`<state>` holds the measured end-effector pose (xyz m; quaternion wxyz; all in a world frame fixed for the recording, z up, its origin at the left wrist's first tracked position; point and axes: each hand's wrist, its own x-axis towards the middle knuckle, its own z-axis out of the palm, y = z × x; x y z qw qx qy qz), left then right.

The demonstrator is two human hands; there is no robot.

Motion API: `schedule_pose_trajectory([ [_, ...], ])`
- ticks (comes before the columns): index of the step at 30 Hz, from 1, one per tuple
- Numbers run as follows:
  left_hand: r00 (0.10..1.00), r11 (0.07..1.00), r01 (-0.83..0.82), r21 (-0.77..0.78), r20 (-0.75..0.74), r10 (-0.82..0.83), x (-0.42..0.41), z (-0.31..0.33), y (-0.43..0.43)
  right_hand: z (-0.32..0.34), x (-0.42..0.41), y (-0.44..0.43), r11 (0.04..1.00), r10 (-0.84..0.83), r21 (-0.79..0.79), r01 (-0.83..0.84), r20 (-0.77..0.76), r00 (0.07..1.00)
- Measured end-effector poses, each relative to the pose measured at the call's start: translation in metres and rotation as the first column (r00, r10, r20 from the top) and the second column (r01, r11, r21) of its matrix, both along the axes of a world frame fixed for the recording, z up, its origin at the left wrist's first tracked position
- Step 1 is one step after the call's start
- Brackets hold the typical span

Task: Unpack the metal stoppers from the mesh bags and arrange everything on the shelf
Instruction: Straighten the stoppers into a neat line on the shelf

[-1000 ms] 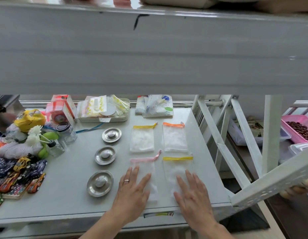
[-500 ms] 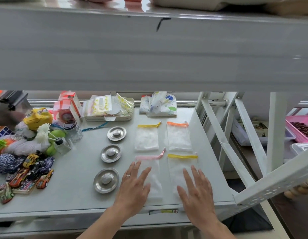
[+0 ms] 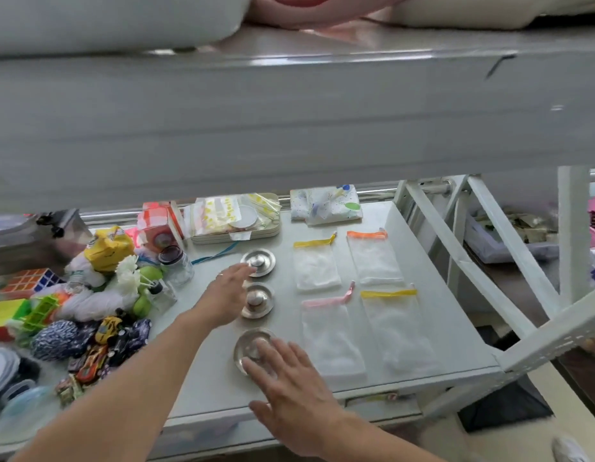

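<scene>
Both hands leave the mesh bags (image 3: 329,338) for the metal stoppers (image 3: 257,299) lined up on the shelf (image 3: 422,328): left hand (image 3: 227,295) and right hand (image 3: 289,388), spread flat, gripping nothing, probably straightening the row.

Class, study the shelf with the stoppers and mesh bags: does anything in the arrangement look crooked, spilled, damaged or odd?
Nothing spilled or broken shows. One oddity: four empty mesh bags lie in a tidy grid, but only three metal stoppers stand in the column beside them. A fourth is not visible. The left hand and right hand hover over the column.
</scene>
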<state>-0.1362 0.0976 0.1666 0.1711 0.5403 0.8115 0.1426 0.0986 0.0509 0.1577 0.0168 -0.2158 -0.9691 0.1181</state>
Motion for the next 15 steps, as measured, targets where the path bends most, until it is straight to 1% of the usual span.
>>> schedule_pose_trajectory([
  [2,0.995,0.995,0.082,-0.057,-0.052,-0.085,-0.012,0.004,0.017,-0.002,-0.011,-0.006,0.999,-0.042,-0.013,0.043,0.042,0.998],
  [5,0.972,0.971,0.170,-0.165,-0.135,-0.193,-0.022,0.008,0.034,-0.014,-0.021,-0.012,0.995,-0.095,-0.035,0.098,0.062,0.994],
  [8,0.962,0.950,0.196,-0.244,-0.138,-0.234,-0.026,0.004,0.041,-0.023,-0.026,-0.018,0.987,-0.152,-0.046,0.155,0.064,0.986],
  [12,0.965,0.952,0.194,-0.238,-0.126,-0.228,-0.024,0.001,0.047,-0.029,-0.027,-0.022,0.979,-0.192,-0.058,0.196,0.073,0.979],
  [15,0.954,0.948,0.235,-0.215,-0.137,-0.267,-0.026,-0.004,0.049,-0.030,-0.028,-0.023,0.975,-0.212,-0.053,0.218,0.099,0.972],
])
